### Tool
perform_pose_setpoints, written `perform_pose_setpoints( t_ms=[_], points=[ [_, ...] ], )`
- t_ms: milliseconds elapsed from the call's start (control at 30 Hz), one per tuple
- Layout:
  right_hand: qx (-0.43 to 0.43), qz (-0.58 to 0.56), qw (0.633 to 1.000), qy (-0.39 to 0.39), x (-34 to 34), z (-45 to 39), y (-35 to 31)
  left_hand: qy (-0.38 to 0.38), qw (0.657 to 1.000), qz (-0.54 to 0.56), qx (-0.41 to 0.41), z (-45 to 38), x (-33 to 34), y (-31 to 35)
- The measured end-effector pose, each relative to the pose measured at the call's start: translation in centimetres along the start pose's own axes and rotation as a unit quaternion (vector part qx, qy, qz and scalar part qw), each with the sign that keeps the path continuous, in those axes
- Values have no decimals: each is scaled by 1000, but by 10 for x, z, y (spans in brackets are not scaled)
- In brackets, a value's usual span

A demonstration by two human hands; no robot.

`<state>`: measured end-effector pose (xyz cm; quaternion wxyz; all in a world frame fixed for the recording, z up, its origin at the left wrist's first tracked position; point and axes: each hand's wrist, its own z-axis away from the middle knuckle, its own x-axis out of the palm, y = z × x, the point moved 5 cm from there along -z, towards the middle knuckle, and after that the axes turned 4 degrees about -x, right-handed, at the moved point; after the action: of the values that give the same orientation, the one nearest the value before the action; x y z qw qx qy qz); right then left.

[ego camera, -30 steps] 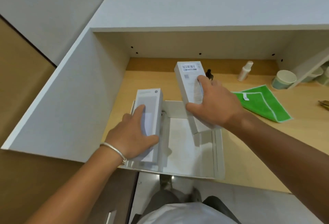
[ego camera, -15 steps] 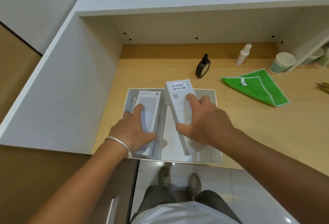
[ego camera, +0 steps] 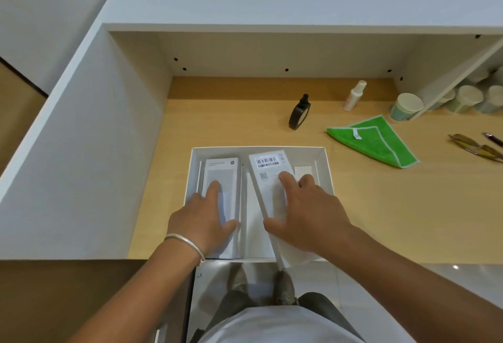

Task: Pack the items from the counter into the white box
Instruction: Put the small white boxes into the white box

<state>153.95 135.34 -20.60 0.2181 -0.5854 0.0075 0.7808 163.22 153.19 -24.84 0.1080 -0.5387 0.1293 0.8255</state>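
The open white box (ego camera: 322,164) sits at the counter's front edge. Inside it on the left lies a long white carton (ego camera: 221,173) with a small logo, and my left hand (ego camera: 204,220) grips it from above. To its right a second long white carton (ego camera: 265,171) with a barcode label sits slightly tilted, its near end sticking out past the box's front. My right hand (ego camera: 304,214) holds this one, fingers spread over its top. A small flat white piece (ego camera: 304,172) lies in the box's right part.
On the wooden counter (ego camera: 217,124) behind the box stand a black tape roll (ego camera: 299,115), a white spray bottle (ego camera: 353,96) and paper cups (ego camera: 407,107). A green cloth (ego camera: 375,141) and sunglasses (ego camera: 473,146) lie to the right. White walls enclose the left and back.
Both cartons have come down from above the box into it. The right one moved toward me and lower, and the tape roll behind it is now uncovered.
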Motion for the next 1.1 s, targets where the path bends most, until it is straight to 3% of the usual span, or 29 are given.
perform_pose_setpoints(
  t_ms=[100,200,333,467,633,867,1100],
  points=[
    [22,7,1000,-17,11,-7,2,65,997,-1,36,1,-14,-5],
    [36,19,999,-25,23,-20,2,152,983,77,67,2,-30,-18],
    [54,17,997,-42,44,-35,1,180,970,151,59,-3,-33,-40],
    [60,6,997,-38,66,-43,-4,162,970,175,38,-10,-20,-54],
    [66,-9,996,-51,88,-51,-8,58,966,250,9,-18,0,-60],
    [47,-3,997,-60,101,-53,-13,-4,961,274,45,-21,9,-60],
    [-15,64,996,54,56,-25,1,-4,972,226,71,-29,7,-59]
  ],
)
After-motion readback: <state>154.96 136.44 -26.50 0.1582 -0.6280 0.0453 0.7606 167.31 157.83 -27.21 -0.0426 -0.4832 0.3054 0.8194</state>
